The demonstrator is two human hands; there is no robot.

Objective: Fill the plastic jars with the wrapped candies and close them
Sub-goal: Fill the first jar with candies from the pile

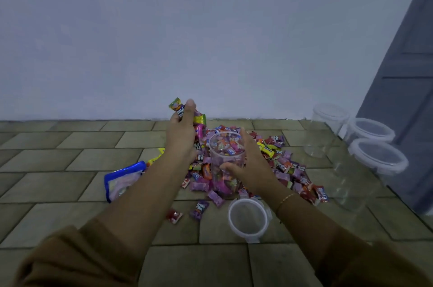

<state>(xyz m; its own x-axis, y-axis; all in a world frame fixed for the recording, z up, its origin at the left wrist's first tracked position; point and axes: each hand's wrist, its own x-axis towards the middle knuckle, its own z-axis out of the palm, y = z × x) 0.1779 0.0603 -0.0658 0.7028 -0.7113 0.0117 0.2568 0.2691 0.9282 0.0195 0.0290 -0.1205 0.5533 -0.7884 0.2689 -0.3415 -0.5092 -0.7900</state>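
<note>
Jar (pixel 226 162) mid-frame, partly filled; right hand (pixel 251 165) grips its side. Left hand (pixel 181 133) clutches candies (pixel 178 107) above; risk: overfull handful spilling past narrow rim.

I see a blue bag (pixel 121 179) lying left of centre on the tiled floor (pixel 58 162), a pale wall (pixel 187 29) above, and a grey door (pixel 407 90) far right.
</note>
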